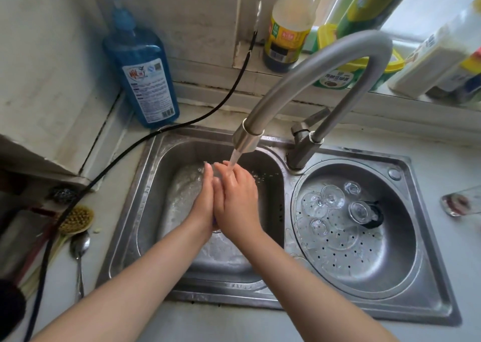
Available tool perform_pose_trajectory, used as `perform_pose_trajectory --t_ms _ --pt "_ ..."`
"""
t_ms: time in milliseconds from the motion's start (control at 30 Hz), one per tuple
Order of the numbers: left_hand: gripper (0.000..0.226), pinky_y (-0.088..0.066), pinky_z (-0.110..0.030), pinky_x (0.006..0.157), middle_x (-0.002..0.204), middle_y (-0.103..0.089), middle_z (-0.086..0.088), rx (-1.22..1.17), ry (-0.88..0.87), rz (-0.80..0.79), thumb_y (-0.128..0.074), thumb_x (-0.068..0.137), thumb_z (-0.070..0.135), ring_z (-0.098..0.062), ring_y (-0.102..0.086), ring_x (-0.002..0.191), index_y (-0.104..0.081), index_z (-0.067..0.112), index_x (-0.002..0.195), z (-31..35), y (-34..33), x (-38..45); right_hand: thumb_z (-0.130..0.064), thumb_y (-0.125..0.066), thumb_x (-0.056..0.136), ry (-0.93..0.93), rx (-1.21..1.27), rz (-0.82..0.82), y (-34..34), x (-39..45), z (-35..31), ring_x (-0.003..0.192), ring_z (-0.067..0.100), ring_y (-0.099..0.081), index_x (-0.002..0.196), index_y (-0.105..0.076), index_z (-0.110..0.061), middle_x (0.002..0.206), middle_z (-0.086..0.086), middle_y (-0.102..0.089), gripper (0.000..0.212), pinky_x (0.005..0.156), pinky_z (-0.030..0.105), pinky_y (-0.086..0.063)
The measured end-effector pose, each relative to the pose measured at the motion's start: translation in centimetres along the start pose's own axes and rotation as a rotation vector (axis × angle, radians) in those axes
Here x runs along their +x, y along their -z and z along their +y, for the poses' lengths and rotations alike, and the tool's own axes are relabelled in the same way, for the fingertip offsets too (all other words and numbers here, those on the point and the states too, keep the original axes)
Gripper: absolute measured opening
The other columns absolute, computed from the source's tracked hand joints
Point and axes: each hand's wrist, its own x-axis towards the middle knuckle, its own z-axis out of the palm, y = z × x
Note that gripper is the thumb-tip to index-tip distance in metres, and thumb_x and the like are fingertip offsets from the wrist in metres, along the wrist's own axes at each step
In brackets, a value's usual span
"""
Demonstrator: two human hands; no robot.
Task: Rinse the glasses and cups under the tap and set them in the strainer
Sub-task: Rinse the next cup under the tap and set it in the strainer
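Two hands, left hand [204, 201] and right hand [238, 198], are pressed together under the tap [299, 81]; any glass between them cannot be told. Glasses [333, 197] are seen upturned in the strainer [364, 258], right.

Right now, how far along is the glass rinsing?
Done: several glasses sit upturned in the strainer. In hand: left hand and right hand are pressed together under the running tap; what they hold is hidden. Left: one glass on the right counter.
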Motion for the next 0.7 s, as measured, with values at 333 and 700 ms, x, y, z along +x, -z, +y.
perform_pose_trajectory --t_ms 333,700 --pt "0.078 -0.049 -0.026 0.056 0.075 -0.071 -0.008 -0.069 0.192 0.097 -0.022 0.085 0.078 -0.020 -0.066 0.071 -0.071 0.017 0.078 0.6 1.0 1.4 -0.029 -0.035 0.103 -0.277 0.391 -0.206 1.4 2.9 -0.8 0.122 0.022 -0.047 0.127 -0.051 -0.005 0.129 0.012 -0.052 0.037 0.101 0.029 -0.036" --pt "0.069 -0.038 -0.020 0.049 0.068 -0.065 -0.005 -0.225 0.343 0.016 -0.035 0.083 0.071 -0.018 -0.058 0.060 -0.070 0.014 0.066 0.6 2.1 1.4 -0.047 -0.029 0.097 -0.198 0.352 -0.268 1.7 3.9 -0.3 0.102 0.020 -0.054 0.107 -0.057 -0.010 0.103 0.005 -0.058 0.048 0.089 0.033 -0.040"
